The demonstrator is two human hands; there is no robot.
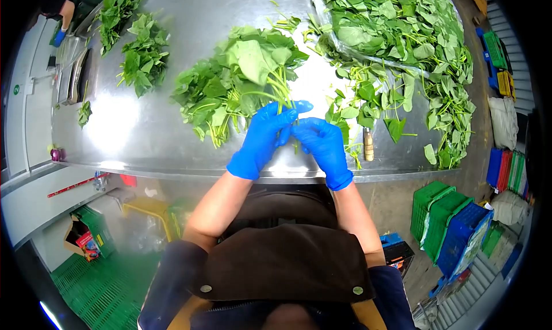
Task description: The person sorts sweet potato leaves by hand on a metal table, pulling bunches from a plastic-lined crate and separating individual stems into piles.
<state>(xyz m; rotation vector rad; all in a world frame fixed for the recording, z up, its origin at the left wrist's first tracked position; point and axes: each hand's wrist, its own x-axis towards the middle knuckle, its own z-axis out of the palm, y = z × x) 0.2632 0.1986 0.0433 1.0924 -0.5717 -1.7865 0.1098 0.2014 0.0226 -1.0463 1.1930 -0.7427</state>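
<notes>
My left hand, in a blue glove, is closed around the stems of a bunch of leafy greens, leaves pointing away from me. Beside it, my gloved right hand pinches at the lower stem ends, just below the left hand's fingers. Under and left of the held bunch lies a pile of greens on the metal table. A wooden handle rests right of my right hand, among loose leafy stems; whatever it belongs to is partly hidden.
A large heap of greens in clear plastic covers the table's right side. Two bunches lie at the left. Green crates and a blue crate stand lower right. Another person's gloved hand shows upper left.
</notes>
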